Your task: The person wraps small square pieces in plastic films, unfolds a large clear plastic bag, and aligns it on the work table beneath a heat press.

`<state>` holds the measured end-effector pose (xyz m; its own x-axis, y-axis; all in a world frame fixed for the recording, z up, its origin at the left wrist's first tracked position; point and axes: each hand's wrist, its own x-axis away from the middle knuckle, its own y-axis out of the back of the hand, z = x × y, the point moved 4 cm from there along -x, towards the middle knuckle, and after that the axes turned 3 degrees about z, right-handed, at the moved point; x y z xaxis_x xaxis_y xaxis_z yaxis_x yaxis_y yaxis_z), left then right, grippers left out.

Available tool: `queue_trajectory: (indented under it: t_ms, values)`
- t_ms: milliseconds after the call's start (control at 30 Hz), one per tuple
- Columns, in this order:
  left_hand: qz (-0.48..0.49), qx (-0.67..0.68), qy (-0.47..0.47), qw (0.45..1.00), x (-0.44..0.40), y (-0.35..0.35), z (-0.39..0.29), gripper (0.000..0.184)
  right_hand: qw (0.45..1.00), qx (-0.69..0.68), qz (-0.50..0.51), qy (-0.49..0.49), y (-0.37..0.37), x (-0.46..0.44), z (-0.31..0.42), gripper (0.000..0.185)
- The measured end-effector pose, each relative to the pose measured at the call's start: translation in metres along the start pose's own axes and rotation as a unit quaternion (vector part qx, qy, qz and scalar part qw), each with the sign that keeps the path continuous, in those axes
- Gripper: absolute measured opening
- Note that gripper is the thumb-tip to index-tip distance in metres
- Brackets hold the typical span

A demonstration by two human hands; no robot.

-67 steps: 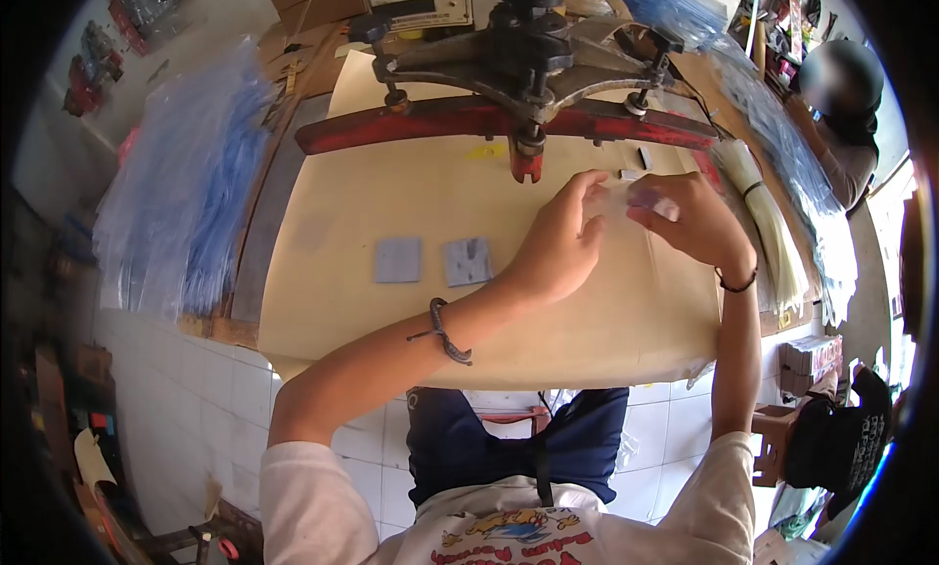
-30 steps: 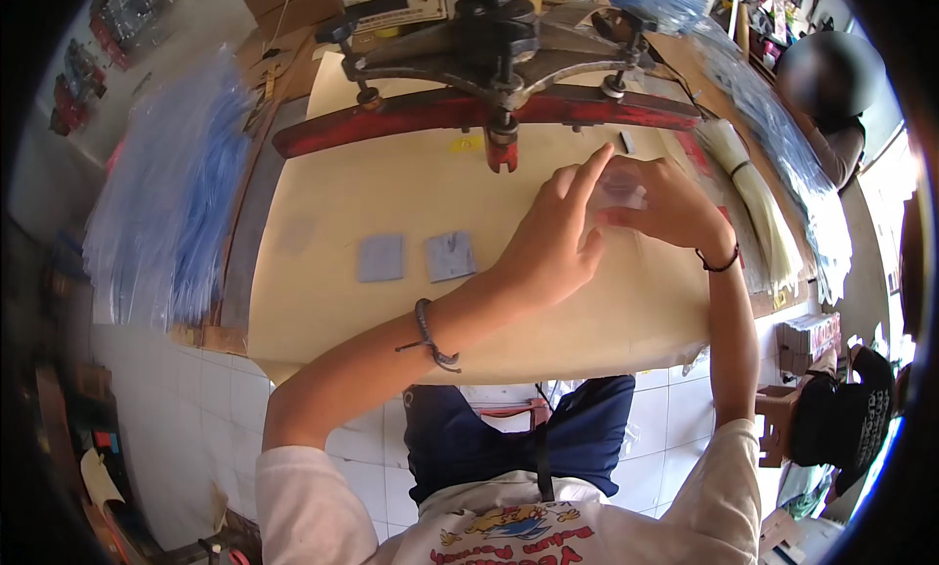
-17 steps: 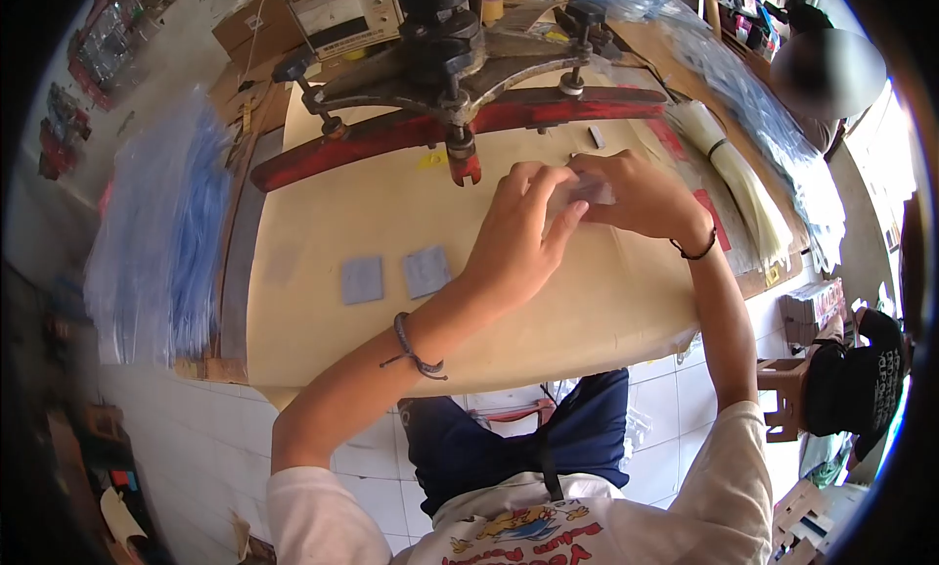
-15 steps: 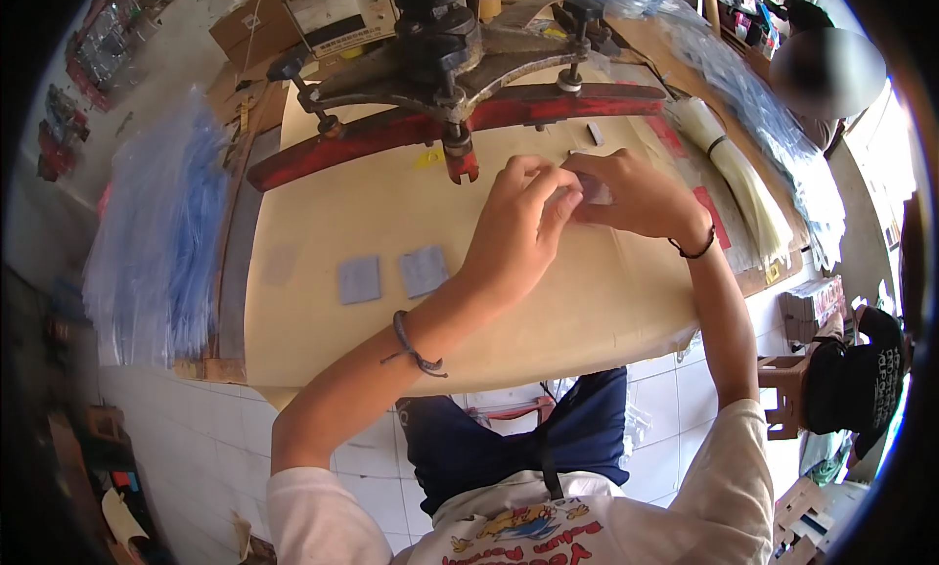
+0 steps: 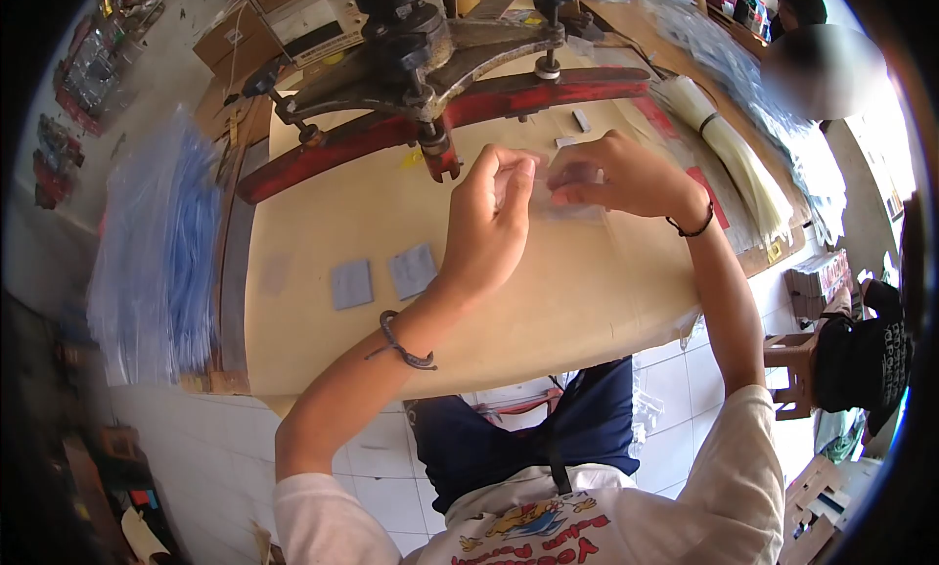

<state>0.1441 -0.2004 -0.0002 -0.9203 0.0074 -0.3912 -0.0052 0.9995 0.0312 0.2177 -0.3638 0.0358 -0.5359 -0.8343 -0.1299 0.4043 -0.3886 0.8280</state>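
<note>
Above tan paper [image 5: 587,291], purplish plastic [image 5: 580,173] looks translucent.

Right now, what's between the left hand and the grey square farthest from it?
In the head view, another grey square lies between the left hand and the farthest square, flat on the tan sheet.

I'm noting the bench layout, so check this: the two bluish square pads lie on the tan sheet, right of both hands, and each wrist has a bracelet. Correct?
Not quite: the head view shows the two bluish square pads to the left of both the left hand and the right hand. They do lie on the tan sheet, and the bracelets are as you say.
</note>
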Motion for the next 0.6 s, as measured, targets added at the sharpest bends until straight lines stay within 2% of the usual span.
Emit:
queue_trajectory:
  t_ms: [200, 300, 333, 433, 600]
  values:
    - [0.009, -0.039, -0.001, 0.999, -0.001, 0.000, -0.007, 0.012, 1.000, 0.017, 0.009, 0.006, 0.001, 0.001, 0.002, 0.032]
    - [0.013, -0.031, 0.006, 0.999, 0.002, 0.002, -0.003, 0.011, 0.999, 0.036, -0.017, 0.029, -0.002, 0.001, 0.000, 0.031]
    - [0.018, -0.022, 0.011, 1.000, 0.001, 0.002, -0.001, 0.011, 1.000, 0.031, -0.001, 0.004, -0.002, 0.001, 0.000, 0.029]
    - [-0.001, 0.003, -0.080, 0.997, 0.002, -0.006, -0.009, 0.010, 0.998, 0.018, 0.033, -0.044, 0.001, -0.001, 0.004, 0.026]
    - [0.004, -0.039, -0.148, 0.988, 0.008, -0.011, -0.020, 0.009, 0.994, -0.045, 0.061, -0.072, -0.004, -0.002, 0.010, 0.028]
